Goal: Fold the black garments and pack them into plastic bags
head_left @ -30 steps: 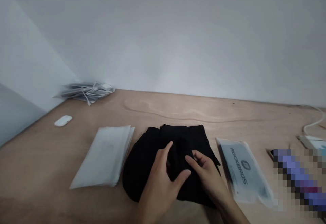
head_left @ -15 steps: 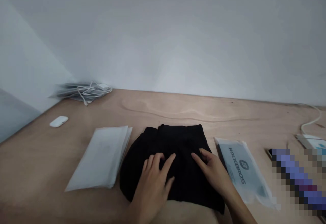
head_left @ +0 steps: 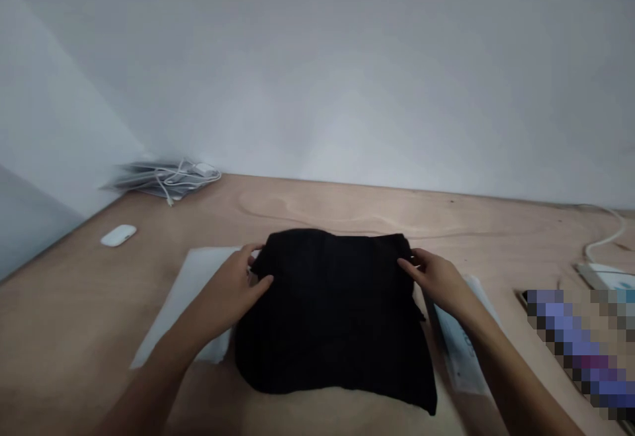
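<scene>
A piece of black cloth [head_left: 332, 317], perhaps a folded garment, lies on the wooden table in front of me. My left hand [head_left: 243, 280] grips its far left corner, thumb on top and fingers at the edge. At the far right corner, my right hand [head_left: 429, 274] pinches the fabric between thumb and fingers. Left of the cloth lies a stack of white sheets or flat bags [head_left: 198, 277], partly covered by my left forearm. To the right, a clear packet with a grey-blue item inside [head_left: 461, 350] is partly hidden under my right arm.
A white rounded case [head_left: 118, 235] sits at the left. Grey flat packages with a white cable [head_left: 173, 178] lie in the back left corner. A pixelated device [head_left: 575, 350] is at the right, near another white cable [head_left: 612, 234]. Walls border the wooden table [head_left: 307, 201].
Both hands have moved apart and away from me, from the middle of the black cloth to its far corners. The cloth's far part now looks flatter and wider.
</scene>
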A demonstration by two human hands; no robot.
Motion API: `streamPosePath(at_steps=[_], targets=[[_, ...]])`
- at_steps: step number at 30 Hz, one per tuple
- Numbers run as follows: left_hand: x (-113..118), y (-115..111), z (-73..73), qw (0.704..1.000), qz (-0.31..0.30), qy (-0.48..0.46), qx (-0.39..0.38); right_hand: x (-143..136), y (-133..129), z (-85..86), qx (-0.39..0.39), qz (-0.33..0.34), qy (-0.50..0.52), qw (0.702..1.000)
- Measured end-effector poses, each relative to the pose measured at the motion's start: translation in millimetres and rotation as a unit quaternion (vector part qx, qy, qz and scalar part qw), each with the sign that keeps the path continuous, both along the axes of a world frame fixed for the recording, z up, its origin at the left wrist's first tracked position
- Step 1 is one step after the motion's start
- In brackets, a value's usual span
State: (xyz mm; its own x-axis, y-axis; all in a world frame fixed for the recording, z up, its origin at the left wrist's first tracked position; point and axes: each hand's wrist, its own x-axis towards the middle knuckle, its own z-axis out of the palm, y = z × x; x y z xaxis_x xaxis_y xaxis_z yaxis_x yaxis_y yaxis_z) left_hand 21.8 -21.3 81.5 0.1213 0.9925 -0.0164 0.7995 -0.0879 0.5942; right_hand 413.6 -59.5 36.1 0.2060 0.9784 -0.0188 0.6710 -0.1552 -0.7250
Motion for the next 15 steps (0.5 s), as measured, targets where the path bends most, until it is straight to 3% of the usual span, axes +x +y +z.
streamPosePath(at_steps=[5,9,12,15], targets=[[12,49,-21.5,0.995,-0.079,0.044,0.039,4,29,-14.5,0.03,-0.004,-0.04,0.999],[26,86,-33.6,0.987,-0.156,0.031,0.02,-4,44,-10.6,0.073,0.019,-0.021,0.997],[30,87,-27.8,0.979,-0.198,0.01,0.043,-6,41,-0.9,0.108,0.031,0.027,0.993],[26,63,-5.8,0.97,-0.232,-0.028,0.064,-2,23,12.0,0.116,0.048,0.092,0.988]])
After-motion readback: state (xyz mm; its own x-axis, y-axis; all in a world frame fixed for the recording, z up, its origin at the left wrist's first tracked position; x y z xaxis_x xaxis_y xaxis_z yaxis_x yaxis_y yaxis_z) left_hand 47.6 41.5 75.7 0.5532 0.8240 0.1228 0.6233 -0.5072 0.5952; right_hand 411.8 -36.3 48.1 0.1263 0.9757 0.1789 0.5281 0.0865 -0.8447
